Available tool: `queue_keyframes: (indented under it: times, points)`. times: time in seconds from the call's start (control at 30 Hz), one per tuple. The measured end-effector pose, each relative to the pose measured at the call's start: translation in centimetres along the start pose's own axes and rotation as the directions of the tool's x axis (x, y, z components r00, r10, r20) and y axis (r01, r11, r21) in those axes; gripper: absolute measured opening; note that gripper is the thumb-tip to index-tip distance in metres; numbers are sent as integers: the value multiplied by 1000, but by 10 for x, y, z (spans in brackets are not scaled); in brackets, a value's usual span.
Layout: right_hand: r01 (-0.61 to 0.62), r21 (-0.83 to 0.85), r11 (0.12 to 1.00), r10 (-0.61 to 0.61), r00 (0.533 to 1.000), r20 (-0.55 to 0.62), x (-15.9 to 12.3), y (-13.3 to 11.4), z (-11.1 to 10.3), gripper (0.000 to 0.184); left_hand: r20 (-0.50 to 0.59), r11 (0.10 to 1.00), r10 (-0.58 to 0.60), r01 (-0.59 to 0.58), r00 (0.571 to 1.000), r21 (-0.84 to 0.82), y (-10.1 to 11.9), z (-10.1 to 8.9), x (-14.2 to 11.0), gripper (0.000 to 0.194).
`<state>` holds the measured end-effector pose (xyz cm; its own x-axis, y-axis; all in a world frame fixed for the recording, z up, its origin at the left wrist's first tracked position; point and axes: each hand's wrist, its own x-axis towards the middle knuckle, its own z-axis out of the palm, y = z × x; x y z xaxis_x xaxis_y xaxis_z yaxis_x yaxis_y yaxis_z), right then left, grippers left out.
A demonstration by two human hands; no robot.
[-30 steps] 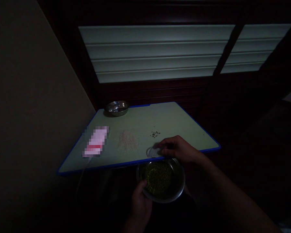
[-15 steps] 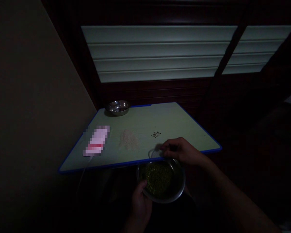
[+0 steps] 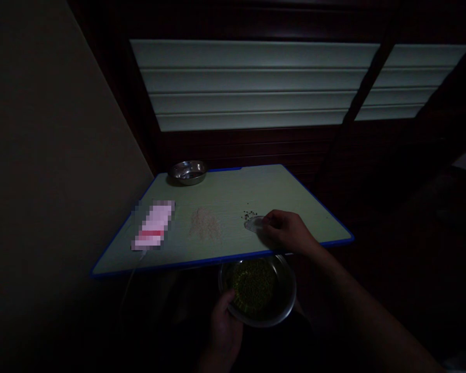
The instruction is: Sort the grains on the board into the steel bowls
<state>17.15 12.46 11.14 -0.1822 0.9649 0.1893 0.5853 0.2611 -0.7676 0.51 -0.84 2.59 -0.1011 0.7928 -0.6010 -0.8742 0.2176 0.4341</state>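
Observation:
My left hand (image 3: 227,324) grips the near left rim of a metal bowl (image 3: 285,311), its thumb over the edge. Small green beans (image 3: 253,285), like mung beans, cover the bottom of this bowl, which is held just below the table's front edge. Over the tabletop, my right hand (image 3: 285,228) is closed on a small clear rounded piece (image 3: 252,224), its exact kind unclear in the dim light. The tip of that piece lies right beside a few scattered dark grains (image 3: 250,213). Left of them is a loose heap of pale grains (image 3: 205,224).
The pale green table (image 3: 233,191) has a blue edge. An empty-looking shallow metal bowl (image 3: 188,173) stands at its back left corner. A blurred-out phone (image 3: 154,225) with a cable lies on the left. A wall and a dark wooden panel with pale slats (image 3: 252,85) rise behind.
My right hand has moved forward from above the bowl onto the tabletop, bringing the clear piece up to the dark grains. My left hand and the bowl have barely moved.

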Motion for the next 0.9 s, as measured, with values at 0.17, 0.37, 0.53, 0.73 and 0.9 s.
queue_keyframes:
  times: [0.17, 0.37, 0.53, 0.73, 0.9]
  points:
    - [-37, -143, 989, 22, 994, -107, 4, 2, 0, 14, 1, 1000, 0, 0, 1000, -14, 0, -2, 0, 47]
    - [-91, -154, 984, 62, 981, -182, 8, 8, -4, 14, -7, 1000, -2, 2, 1000, -24, 0, 0, 0, 48]
    - [-48, -109, 993, 28, 984, -179, 13, 9, 0, 18, 6, 1000, -4, 4, 1000, -18, -1, 0, 0, 47]
    - [3, -26, 1000, -7, 989, -145, 15, 8, -1, 15, -16, 999, 35, -35, 999, -23, -1, 0, 0, 48]
    - [1, 3, 1000, -1, 986, -164, 16, 10, 0, 16, -13, 1000, -2, 2, 1000, -8, -1, -1, 2, 46]
